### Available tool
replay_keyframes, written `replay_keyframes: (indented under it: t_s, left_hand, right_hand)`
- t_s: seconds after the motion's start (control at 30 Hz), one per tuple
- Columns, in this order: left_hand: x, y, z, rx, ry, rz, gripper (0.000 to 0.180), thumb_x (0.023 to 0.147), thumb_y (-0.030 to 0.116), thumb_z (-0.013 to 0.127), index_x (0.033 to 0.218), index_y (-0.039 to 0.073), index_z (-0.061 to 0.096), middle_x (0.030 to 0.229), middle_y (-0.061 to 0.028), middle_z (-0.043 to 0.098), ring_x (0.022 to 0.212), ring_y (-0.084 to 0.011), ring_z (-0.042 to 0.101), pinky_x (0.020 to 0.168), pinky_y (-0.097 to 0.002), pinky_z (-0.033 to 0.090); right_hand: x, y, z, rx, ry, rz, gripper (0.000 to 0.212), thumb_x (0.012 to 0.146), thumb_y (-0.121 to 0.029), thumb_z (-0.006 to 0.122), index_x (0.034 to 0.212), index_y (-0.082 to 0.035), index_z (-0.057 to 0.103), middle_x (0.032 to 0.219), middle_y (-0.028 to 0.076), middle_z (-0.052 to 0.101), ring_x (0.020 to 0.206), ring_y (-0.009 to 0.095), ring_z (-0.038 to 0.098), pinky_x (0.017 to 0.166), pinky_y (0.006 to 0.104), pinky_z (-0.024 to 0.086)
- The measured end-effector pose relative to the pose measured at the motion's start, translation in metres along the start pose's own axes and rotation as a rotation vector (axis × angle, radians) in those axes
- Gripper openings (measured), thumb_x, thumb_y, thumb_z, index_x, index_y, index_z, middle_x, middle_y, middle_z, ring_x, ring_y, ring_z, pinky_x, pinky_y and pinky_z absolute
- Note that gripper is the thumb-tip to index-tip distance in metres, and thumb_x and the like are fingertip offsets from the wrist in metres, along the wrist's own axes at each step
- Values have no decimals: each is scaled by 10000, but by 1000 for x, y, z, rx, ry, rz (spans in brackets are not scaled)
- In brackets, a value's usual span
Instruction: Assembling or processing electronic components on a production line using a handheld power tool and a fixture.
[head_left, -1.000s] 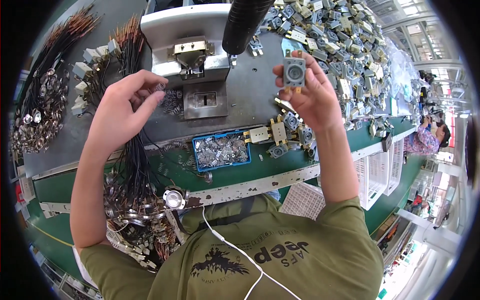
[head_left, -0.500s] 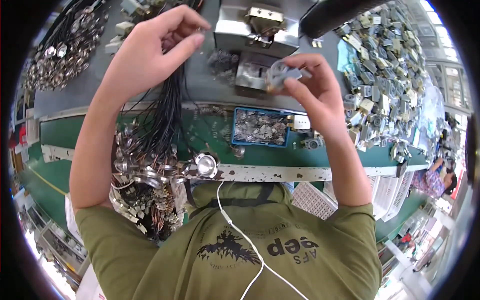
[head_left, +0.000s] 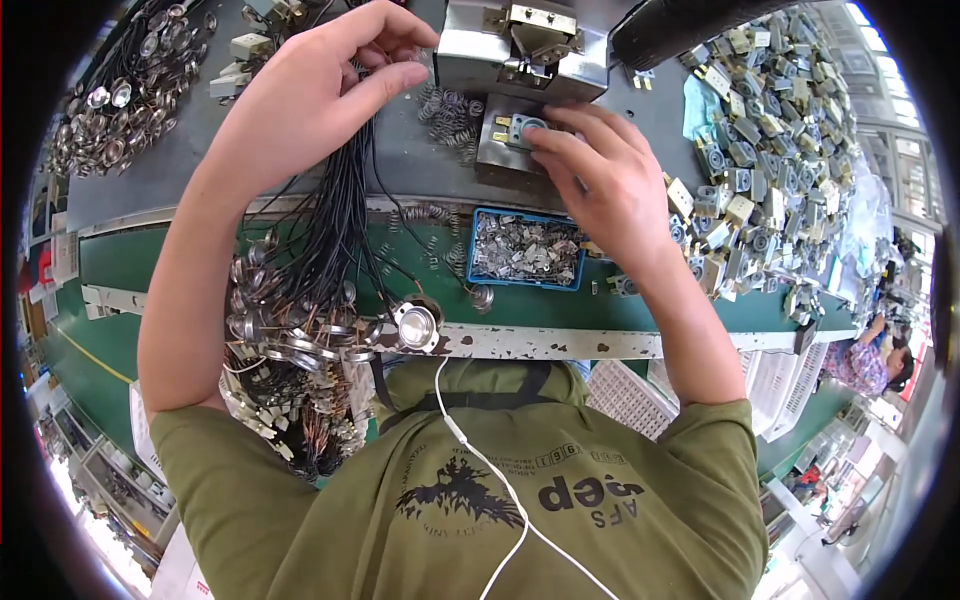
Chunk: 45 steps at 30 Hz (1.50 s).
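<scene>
My right hand (head_left: 610,175) has its fingertips on a small grey plastic housing (head_left: 527,130) with brass-coloured prongs. The housing lies on a metal block (head_left: 497,152) at the foot of a shiny metal fixture (head_left: 475,62); the fingers cover its right part. To the left, my left hand (head_left: 335,95) is raised in the air, thumb and forefinger curved with a gap between the tips. Nothing shows in that gap, and its other fingers curl inward, partly hidden. Loose coil springs (head_left: 450,118) lie between the left hand and the block.
A blue tray (head_left: 525,283) of small metal pieces stands near the bench's front edge. Grey housings (head_left: 760,160) are heaped at right. Black wires (head_left: 335,220) with round metal caps hang at left, beside another cap pile (head_left: 120,120). A black tube (head_left: 680,35) crosses the top.
My right hand has brought the grey housing down and left onto the metal block. My left hand has shifted slightly up and right, its thumb and forefinger still curved.
</scene>
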<state>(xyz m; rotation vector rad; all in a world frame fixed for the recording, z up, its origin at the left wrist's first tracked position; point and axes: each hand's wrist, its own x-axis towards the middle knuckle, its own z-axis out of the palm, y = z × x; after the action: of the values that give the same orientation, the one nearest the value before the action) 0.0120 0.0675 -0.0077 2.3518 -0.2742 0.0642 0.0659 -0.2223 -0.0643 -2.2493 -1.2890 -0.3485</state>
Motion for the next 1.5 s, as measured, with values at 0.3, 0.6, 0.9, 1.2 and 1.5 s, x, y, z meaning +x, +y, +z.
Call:
replay_keyframes:
  t_s: [0.3,0.6,0.9,1.2,1.5]
  left_hand:
    - [2,9,-15,25,18,-16,196,1013,112,670,1192,38,696,944,32,660,816,-39,540,757,-204,441]
    - [12,22,2,125,36,320,171,917,51,735,1084,28,702,1001,-69,706,857,-172,676,736,-299,529]
    - [39,22,65,173,-26,493,154,884,139,725,994,73,641,884,-80,657,840,-286,680,728,-399,550]
    - [42,19,81,266,-65,479,134,877,133,706,963,60,635,877,-80,630,825,-283,668,711,-404,543]
    - [18,41,60,122,-205,461,228,911,220,721,1037,49,638,919,-99,636,866,-315,665,763,-423,547]
  right_hand:
    - [-9,-81,16,195,-364,79,199,903,-236,734,879,-74,620,808,124,659,776,317,676,671,431,540]
    - [20,-13,-68,186,-457,197,152,968,-158,697,1080,-61,733,710,115,711,627,245,718,593,339,545]
    - [-29,-18,-37,737,-439,590,202,992,-113,693,1154,-2,737,820,77,716,712,77,616,683,275,523]
    - [-50,-30,-25,583,-169,421,206,919,-75,736,1121,-30,742,935,138,729,829,307,684,749,382,534]
    - [-46,-29,-35,246,37,241,233,894,-34,747,1126,-58,746,867,132,707,734,278,666,640,388,528]
